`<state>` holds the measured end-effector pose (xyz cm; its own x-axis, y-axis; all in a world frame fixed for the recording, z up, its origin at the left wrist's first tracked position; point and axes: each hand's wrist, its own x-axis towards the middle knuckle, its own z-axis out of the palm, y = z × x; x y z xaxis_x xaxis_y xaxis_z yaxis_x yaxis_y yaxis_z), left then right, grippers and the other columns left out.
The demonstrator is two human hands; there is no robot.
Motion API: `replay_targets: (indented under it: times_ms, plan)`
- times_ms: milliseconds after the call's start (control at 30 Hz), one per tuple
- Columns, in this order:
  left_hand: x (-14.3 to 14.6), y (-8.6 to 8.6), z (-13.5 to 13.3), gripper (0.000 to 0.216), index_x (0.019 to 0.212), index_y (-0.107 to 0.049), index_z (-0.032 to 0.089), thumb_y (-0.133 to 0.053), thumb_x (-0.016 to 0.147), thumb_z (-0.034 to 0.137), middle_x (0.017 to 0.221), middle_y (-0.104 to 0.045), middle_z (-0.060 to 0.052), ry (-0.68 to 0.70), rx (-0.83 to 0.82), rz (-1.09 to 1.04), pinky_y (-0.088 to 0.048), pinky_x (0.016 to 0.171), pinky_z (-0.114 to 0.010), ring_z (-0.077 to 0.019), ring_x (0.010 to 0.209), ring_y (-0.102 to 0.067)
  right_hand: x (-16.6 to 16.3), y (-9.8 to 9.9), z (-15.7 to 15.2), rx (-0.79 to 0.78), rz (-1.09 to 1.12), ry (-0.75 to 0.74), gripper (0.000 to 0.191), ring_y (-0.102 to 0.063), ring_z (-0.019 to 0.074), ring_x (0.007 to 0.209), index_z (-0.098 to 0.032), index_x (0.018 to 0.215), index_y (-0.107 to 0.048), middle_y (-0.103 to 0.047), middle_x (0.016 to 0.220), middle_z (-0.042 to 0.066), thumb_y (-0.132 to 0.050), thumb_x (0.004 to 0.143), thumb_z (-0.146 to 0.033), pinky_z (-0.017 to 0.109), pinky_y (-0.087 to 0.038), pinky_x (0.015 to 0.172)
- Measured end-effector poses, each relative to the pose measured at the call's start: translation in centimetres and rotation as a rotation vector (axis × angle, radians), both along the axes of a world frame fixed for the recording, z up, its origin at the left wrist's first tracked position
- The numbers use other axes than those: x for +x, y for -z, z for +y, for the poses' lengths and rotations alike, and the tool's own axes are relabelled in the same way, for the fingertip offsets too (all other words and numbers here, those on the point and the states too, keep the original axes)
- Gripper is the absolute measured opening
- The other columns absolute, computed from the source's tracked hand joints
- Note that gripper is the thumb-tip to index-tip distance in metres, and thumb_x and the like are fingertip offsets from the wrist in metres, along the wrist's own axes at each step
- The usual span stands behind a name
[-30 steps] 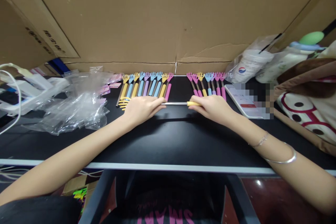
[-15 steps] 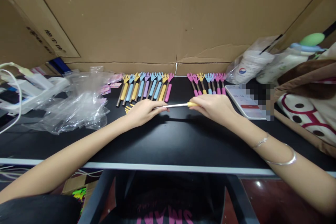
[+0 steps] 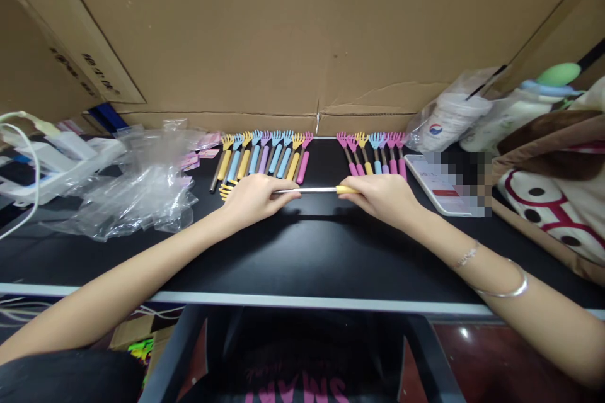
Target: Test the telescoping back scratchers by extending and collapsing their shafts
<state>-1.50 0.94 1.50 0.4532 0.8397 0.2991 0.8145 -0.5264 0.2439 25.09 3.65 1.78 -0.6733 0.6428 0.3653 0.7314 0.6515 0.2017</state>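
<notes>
Between my two hands a yellow back scratcher [image 3: 317, 189] is stretched out level above the black table. My left hand [image 3: 254, 201] is closed around its claw end, and the yellow prongs stick out past the wrist side. My right hand [image 3: 384, 197] grips the yellow handle; a short piece of it shows at the fingertips. Behind my left hand lies a row of back scratchers [image 3: 265, 154] in yellow, blue, purple and pink, beside separate handles or tubes. A second group of back scratchers [image 3: 373, 151], mostly pink, lies beyond my right hand.
Clear plastic bags [image 3: 142, 182] are heaped at the left, beside a white power strip [image 3: 51, 170] with cables. At the right are a phone [image 3: 437, 192], a bagged cup [image 3: 454, 119], a bottle [image 3: 534, 107] and a plush bag [image 3: 562, 201]. Cardboard [image 3: 283, 31] walls the back.
My left hand has shifted slightly left, and more of the yellow prongs shows beside it. My right hand has moved slightly left too. Both still hold the back scratcher.
</notes>
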Motion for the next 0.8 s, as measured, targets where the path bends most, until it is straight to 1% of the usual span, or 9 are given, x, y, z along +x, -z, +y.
replay_targets:
  times_ms: [133,200,300,433,533,567,633,700,800]
  plan:
    - [-0.2,0.2,-0.1,0.033,0.094,-0.071,0.026,-0.043,0.092,0.045,0.079,-0.072,0.001,0.021,0.224,0.075,-0.035,0.054,-0.022,-0.0145,0.068,-0.065,0.0,0.3,0.2,-0.085,0.028,0.003,0.047,-0.055,0.0126,0.055,-0.021,0.086,-0.064,-0.066,0.065,0.003,-0.03,0.092,-0.053,0.024,-0.022,0.05]
    - [-0.3,0.3,-0.1,0.034,0.094,-0.071,0.026,-0.042,0.093,0.045,0.082,-0.073,0.0,0.035,0.331,0.114,-0.035,0.053,-0.022,-0.0147,0.07,-0.066,-0.1,0.3,0.2,-0.17,0.05,-0.003,0.046,-0.054,0.0129,0.055,-0.021,0.087,-0.064,-0.064,0.064,0.002,-0.032,0.092,-0.054,0.024,-0.023,0.05]
    - [-0.4,0.3,-0.2,0.034,0.093,-0.071,0.026,-0.042,0.093,0.045,0.079,-0.072,-0.001,0.042,0.453,0.18,-0.032,0.051,-0.023,-0.0147,0.068,-0.065,-0.1,0.0,0.2,-0.384,0.095,-0.04,0.043,-0.053,0.0124,0.056,-0.021,0.084,-0.062,-0.061,0.063,0.0,-0.034,0.091,-0.053,0.023,-0.027,0.052]
    - [-0.4,-0.1,-0.4,0.033,0.093,-0.07,0.026,-0.042,0.093,0.045,0.067,-0.068,-0.002,0.092,0.517,0.24,-0.027,0.048,-0.024,-0.014,0.06,-0.06,-0.4,-0.5,0.0,-0.705,0.183,-0.148,0.048,-0.053,0.0115,0.06,-0.018,0.08,-0.062,-0.06,0.067,0.001,-0.03,0.092,-0.051,0.023,-0.033,0.058]
    - [-0.2,-0.4,-0.7,0.033,0.091,-0.07,0.025,-0.042,0.093,0.043,0.062,-0.065,-0.001,0.122,0.547,0.262,-0.026,0.047,-0.024,-0.0132,0.057,-0.058,-0.5,-0.8,-0.1,-0.847,0.23,-0.187,0.051,-0.053,0.0122,0.063,-0.017,0.078,-0.063,-0.061,0.071,0.002,-0.028,0.092,-0.052,0.024,-0.036,0.063]
    - [-0.2,-0.5,-0.7,0.033,0.09,-0.07,0.025,-0.042,0.093,0.042,0.061,-0.065,0.0,0.124,0.553,0.267,-0.026,0.047,-0.024,-0.0129,0.056,-0.058,-0.5,-0.8,-0.2,-0.87,0.233,-0.19,0.051,-0.053,0.0123,0.064,-0.016,0.078,-0.062,-0.062,0.072,0.002,-0.028,0.092,-0.052,0.024,-0.037,0.064]
    - [-0.1,-0.4,-0.8,0.033,0.089,-0.07,0.024,-0.042,0.093,0.042,0.061,-0.065,0.0,0.113,0.562,0.275,-0.025,0.047,-0.024,-0.0121,0.055,-0.058,-0.6,-0.8,-0.2,-0.866,0.225,-0.174,0.05,-0.054,0.0124,0.065,-0.016,0.077,-0.061,-0.062,0.073,0.002,-0.029,0.092,-0.052,0.024,-0.036,0.065]
    - [-0.1,-0.2,-0.8,0.034,0.089,-0.07,0.025,-0.042,0.093,0.043,0.061,-0.065,0.0,0.097,0.571,0.273,-0.024,0.045,-0.024,-0.0117,0.054,-0.058,-0.5,-0.8,-0.2,-0.808,0.201,-0.142,0.048,-0.053,0.0121,0.064,-0.017,0.076,-0.06,-0.061,0.071,0.002,-0.03,0.092,-0.051,0.024,-0.035,0.064]
    - [-0.1,0.4,-0.6,0.034,0.094,-0.07,0.026,-0.04,0.093,0.043,0.066,-0.068,0.0,0.076,0.552,0.245,-0.024,0.044,-0.024,-0.0122,0.054,-0.06,-0.5,-0.7,-0.3,-0.66,0.138,-0.077,0.047,-0.052,0.0118,0.061,-0.018,0.076,-0.058,-0.059,0.066,0.001,-0.028,0.093,-0.051,0.023,-0.03,0.06]
